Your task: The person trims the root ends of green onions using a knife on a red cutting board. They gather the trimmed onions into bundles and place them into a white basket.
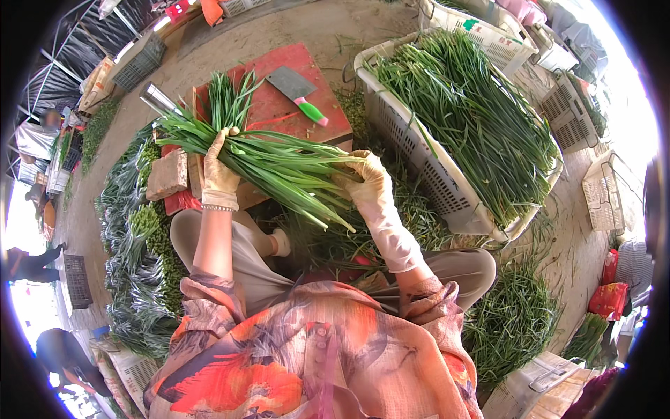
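My left hand (220, 167), in a pale glove, grips a bunch of long green garlic chives (277, 157) around its middle. The pale stem ends point right, where the gloved fingers of my right hand (366, 175) are closed on some of them. Behind the bunch, more cut chives (227, 99) lie on the left of a red board (277, 57). A cleaver (292, 83) with a green and pink handle rests flat on that board. A brick (167, 175) sits at the board's near left corner.
Right of the board stands a white plastic crate (424, 173) heaped with chives. Bundled greens (136, 251) are stacked along my left side. Loose chives (510, 314) lie in a pile at my right. More crates (610, 194) stand farther off, and people (68, 359) are at the left edge.
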The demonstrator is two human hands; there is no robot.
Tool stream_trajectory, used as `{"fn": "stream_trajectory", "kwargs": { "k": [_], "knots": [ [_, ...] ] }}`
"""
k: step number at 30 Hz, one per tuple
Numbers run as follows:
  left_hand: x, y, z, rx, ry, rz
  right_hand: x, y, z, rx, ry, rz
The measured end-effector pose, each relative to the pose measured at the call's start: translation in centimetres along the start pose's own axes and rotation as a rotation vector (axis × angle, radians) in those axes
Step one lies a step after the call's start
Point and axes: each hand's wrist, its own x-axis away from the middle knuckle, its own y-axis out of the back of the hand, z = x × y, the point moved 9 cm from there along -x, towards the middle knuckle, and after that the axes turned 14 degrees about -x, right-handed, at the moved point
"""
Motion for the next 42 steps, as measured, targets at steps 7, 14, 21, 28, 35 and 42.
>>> {"fn": "stream_trajectory", "kwargs": {
  "k": [7,14,21,28,35,42],
  "knots": [
    [-0.6,0.8,0.6,-0.062,0.035,-0.065,0.0,-0.4,2.1,0.449,0.275,-0.002],
    [-0.2,1.6,1.9,-0.128,0.035,-0.131,1.7,1.0,4.5,0.361,0.402,-0.075],
    [0.0,1.4,1.2,-0.004,-0.014,-0.032,3.6,5.7,2.6,0.194,0.348,-0.274],
    [1.6,-0.3,-1.6,-0.054,-0.176,0.089,4.0,6.3,-4.6,0.337,-0.118,-0.001],
    [2.3,-3.0,-2.8,0.227,-0.291,0.344,2.9,-2.5,1.6,-0.847,-0.506,0.379],
    [2.6,-4.5,-6.4,0.269,-0.429,0.577,3.7,-4.0,1.7,-0.874,-0.560,0.430]
  ]
}}
